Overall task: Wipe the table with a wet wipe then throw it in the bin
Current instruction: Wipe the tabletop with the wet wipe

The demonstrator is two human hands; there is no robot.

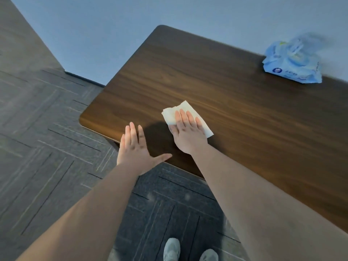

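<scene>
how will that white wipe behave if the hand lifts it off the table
The wipe lies thin and flat under the right hand, so it will probably droop limply. It looks light. If wet, it may cling slightly to the table.

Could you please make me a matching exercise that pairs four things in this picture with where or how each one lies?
Column one:
1. wet wipe
2. left hand
3. pack of wipes
4. shoes

Column two:
A. on the carpet below the table's near edge
B. flat on the table under the right hand
C. spread open at the table's near edge, holding nothing
D. at the far right of the table, by the wall

Pairs: 1-B, 2-C, 3-D, 4-A
</scene>
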